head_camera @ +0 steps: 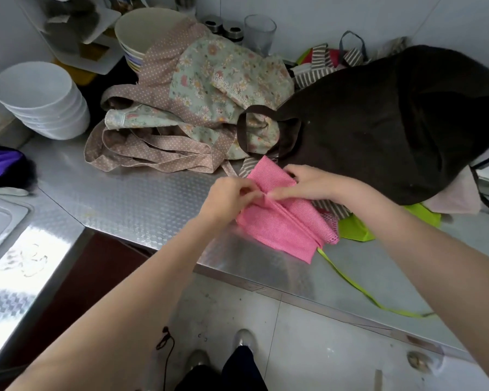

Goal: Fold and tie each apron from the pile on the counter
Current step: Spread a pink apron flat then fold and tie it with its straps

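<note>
A folded pink apron lies on the steel counter near its front edge. My left hand pinches the pink strap at the bundle's middle. My right hand grips the same strap from the other side, fingers curled over the fabric. Behind them lies the pile: a floral apron with dotted beige straps, a dark brown apron, striped fabric and a lime green apron whose strap hangs over the counter edge.
Stacked white bowls stand at the back left, a large cream bowl stack behind the floral apron, and a glass by the wall. A sink lies at the left. A purple cloth rests beside it.
</note>
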A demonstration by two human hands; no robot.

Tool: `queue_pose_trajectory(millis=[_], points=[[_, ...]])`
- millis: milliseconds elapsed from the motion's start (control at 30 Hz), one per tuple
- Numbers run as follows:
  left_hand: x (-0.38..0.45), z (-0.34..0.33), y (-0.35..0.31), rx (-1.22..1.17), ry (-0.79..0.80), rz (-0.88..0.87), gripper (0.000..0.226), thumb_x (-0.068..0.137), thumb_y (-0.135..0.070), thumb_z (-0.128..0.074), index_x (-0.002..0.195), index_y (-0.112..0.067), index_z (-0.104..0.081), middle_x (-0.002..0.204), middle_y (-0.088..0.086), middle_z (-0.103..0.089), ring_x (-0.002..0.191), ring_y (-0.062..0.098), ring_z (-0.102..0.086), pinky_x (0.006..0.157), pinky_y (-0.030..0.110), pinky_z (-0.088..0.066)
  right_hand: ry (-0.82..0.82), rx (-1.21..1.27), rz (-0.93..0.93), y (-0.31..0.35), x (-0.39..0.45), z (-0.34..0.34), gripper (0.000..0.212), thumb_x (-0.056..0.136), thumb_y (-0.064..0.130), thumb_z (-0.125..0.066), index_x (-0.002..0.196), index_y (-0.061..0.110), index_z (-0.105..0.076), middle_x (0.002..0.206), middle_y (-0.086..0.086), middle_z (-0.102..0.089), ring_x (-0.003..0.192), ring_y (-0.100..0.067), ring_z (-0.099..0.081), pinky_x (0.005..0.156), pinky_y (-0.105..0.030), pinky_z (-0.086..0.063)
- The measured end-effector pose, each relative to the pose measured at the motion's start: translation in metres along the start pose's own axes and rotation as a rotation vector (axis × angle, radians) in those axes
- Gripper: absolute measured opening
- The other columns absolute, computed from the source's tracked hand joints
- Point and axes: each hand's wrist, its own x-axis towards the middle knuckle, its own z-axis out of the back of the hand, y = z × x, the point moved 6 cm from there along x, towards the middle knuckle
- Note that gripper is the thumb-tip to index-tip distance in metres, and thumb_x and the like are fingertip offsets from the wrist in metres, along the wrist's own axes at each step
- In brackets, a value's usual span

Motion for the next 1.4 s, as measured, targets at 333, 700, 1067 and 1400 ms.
queue_pose_trajectory(millis=[333, 700, 1067, 1400], points=[[0.005, -0.002, 0.022, -0.140, 0.239, 0.177, 0.020, 0.091, 0.001, -0.051, 0.098, -0.006, -0.069, 0.079, -0.002, -0.062, 0.057, -0.001, -0.055, 0.058, 0.007, -0.045, 0.055, -0.081, 0.036, 0.000, 0.004, 0.005, 0.046, 0.077, 0.041, -0.072, 0.110, 0.010, -0.065, 0.110, -0.005, -0.067, 0.100, -0.019, -0.061, 0.090, -0.030, -0.047], [-0.006, 0.009, 0.011, 0.127, -0.085, 0.007, 0.013, 0.080, 0.000, -0.060, 0.089, -0.010, -0.061, 0.094, 0.002, -0.060, 0.081, 0.011, -0.053, 0.078, 0.026, -0.047, -0.107, -0.327, -0.006, 0.019, 0.008, -0.010, 0.040, 0.074, 0.031, -0.074, 0.100, 0.007, -0.056, 0.107, -0.013, -0.059, 0.086, -0.026, -0.056, 0.066, -0.028, -0.039], [-0.047, -0.007, 0.010, 0.376, -0.315, 0.088, 0.023, 0.070, -0.040, -0.075, 0.072, -0.019, -0.066, 0.082, -0.002, -0.056, 0.082, 0.021, -0.055, 0.074, 0.032, -0.030, -0.274, -0.390, -0.040, 0.035, 0.002, -0.016, 0.058, 0.081, 0.055, -0.062, 0.107, 0.003, -0.057, 0.112, -0.015, -0.061, 0.105, -0.034, -0.058, 0.083, -0.037, -0.046], [-0.057, -0.024, 0.019, -0.217, -0.370, 0.560, 0.037, 0.084, -0.053, -0.057, 0.085, -0.019, -0.072, 0.076, -0.006, -0.068, 0.079, 0.018, -0.065, 0.084, 0.042, -0.050, -0.302, -0.401, -0.069, 0.041, -0.006, -0.020, 0.051, 0.086, 0.048, -0.059, 0.113, 0.006, -0.056, 0.116, -0.014, -0.059, 0.110, -0.034, -0.056, 0.086, -0.038, -0.045]])
